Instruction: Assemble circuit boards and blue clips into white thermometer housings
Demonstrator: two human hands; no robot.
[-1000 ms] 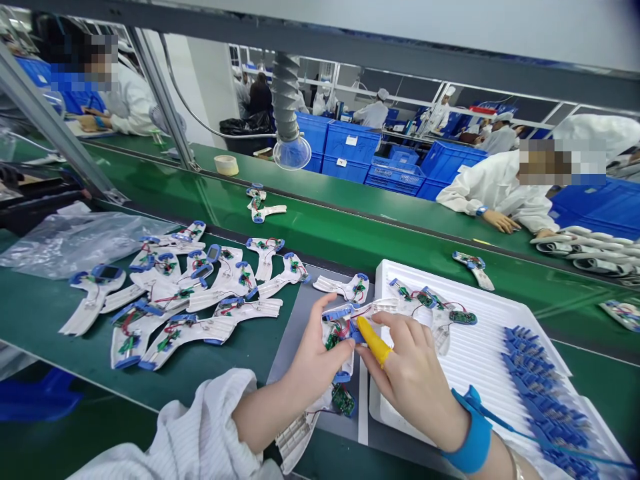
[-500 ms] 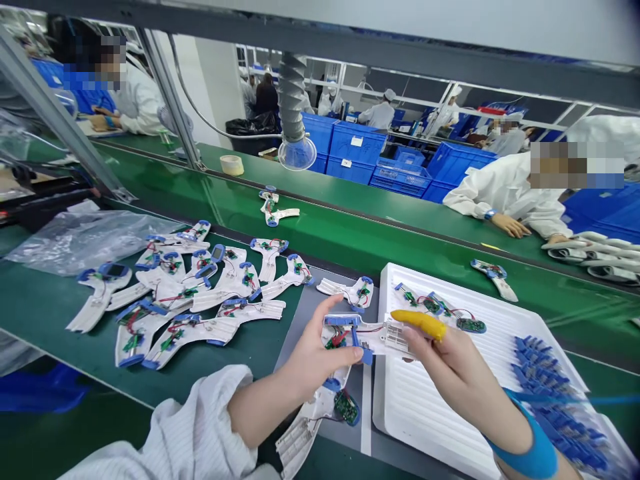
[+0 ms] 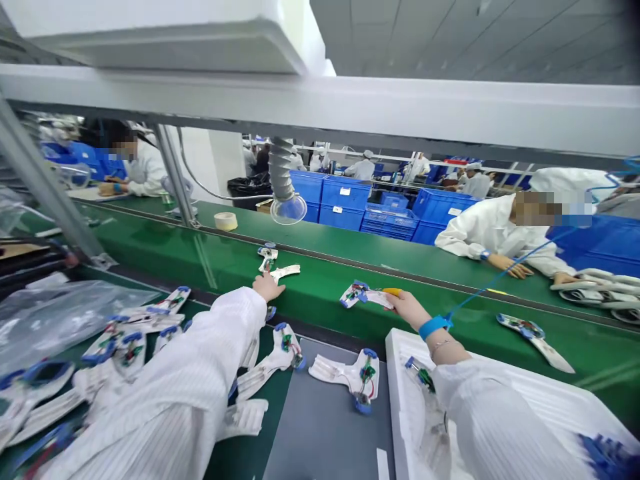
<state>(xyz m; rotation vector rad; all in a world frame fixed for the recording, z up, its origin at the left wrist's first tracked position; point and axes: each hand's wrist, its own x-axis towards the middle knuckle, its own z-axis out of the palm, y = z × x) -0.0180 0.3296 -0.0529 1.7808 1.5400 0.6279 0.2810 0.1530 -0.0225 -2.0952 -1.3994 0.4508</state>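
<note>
My left hand [image 3: 267, 287] reaches out over the green conveyor belt [image 3: 330, 287]. Its fingers close on the handle of a white shell half [image 3: 279, 270] that lies there with blue parts and wiring. My right hand [image 3: 406, 305], with a yellow finger cot and a blue wrist strap [image 3: 433, 326], holds another white shell half with blue trim and wires [image 3: 361, 295] just above the belt. Both my sleeves are white and stretched forward.
Several more shell halves [image 3: 130, 333] lie on the near bench at left. One shell half [image 3: 353, 377] lies on the grey mat, beside a white tray [image 3: 400, 400] at right. Another shell half [image 3: 533, 337] rides the belt. A tape roll [image 3: 225, 221] and blue crates [image 3: 345, 200] sit beyond. A person in white [image 3: 493, 230] leans on the far side.
Both hands left the grey mat and stretched forward to the belt. The right hand carried the shell half out there. The camera tilted up.
</note>
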